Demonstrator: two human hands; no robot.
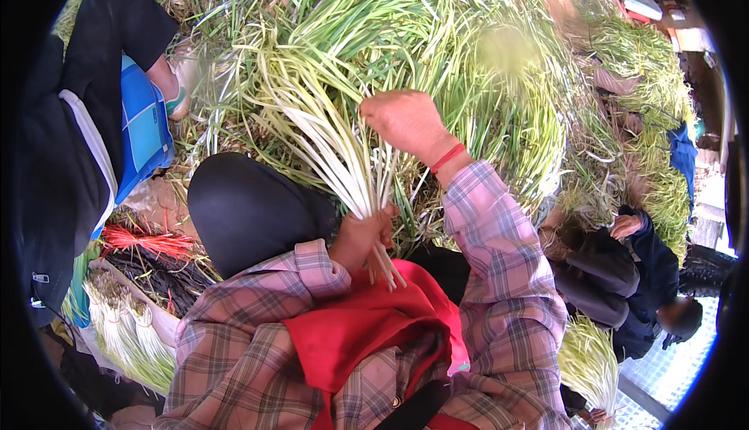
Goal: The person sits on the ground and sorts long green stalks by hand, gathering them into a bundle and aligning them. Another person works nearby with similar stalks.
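Note:
My left hand (361, 237) is closed around the pale lower stalks of a bunch of long leafy stalks (327, 149), which look like garlic greens. The stalk ends poke out below the fist, over a red cloth on my lap. The leaves fan up and to the left. Above and right of that fist, my right hand (404, 120), with a red band at the wrist, has its fingertips pinched at thin stalks on the right side of the bunch. Behind both hands spreads a large heap of green leafy stalks (491, 90).
Red ties (149, 241) lie at the left, above tied bundles of white stalks (126, 336). A person in dark clothes sits by a blue checked seat (140, 120). Another person (643, 278) crouches at the right, near more greens (667, 196) and a bundle (591, 360).

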